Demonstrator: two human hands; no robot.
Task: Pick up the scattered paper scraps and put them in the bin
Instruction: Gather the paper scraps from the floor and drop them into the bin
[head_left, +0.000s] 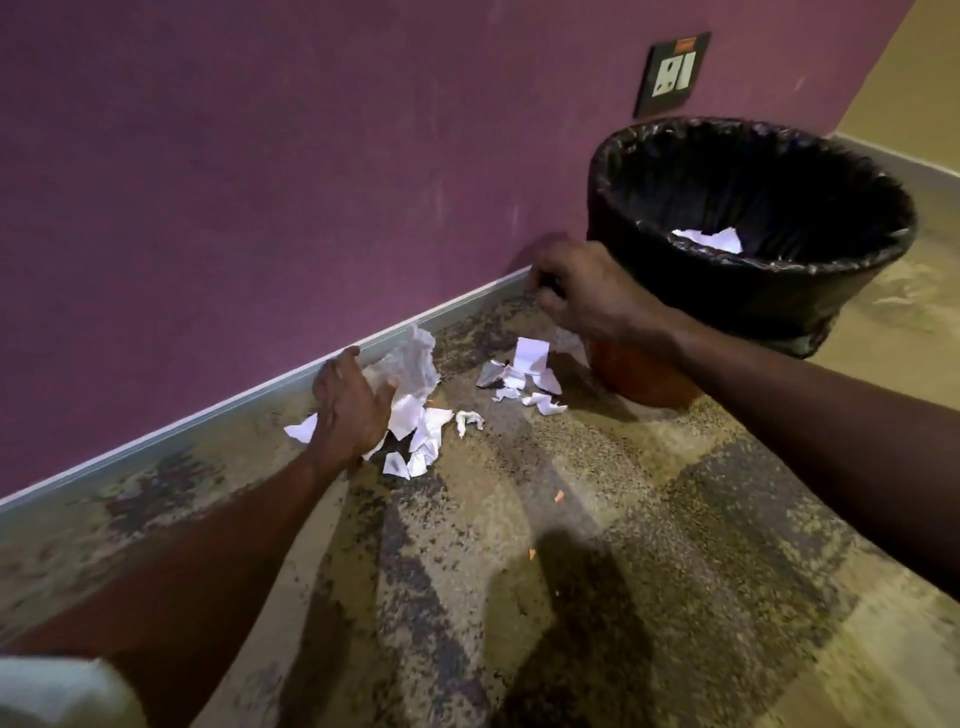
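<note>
White paper scraps lie on the carpet in two clusters by the wall. My left hand (349, 410) rests palm down on the left cluster (423, 434), its fingers fairly straight, beside a large crumpled sheet (410, 358). The right cluster (527, 374) sits in front of the bin. My right hand (576, 293) hovers above that cluster, next to the bin's side, with its fingers loosely curled downward and no scrap visible in it. The bin (779, 296) has a black liner and an orange base, stands slightly tilted in view, and holds white paper (709, 240).
A purple wall with a grey skirting board (208, 413) runs along the left, just behind the scraps. A wall socket (672, 73) sits above the bin. Patterned carpet (571, 519) stretches toward me, with a few tiny orange crumbs (559, 496) on it.
</note>
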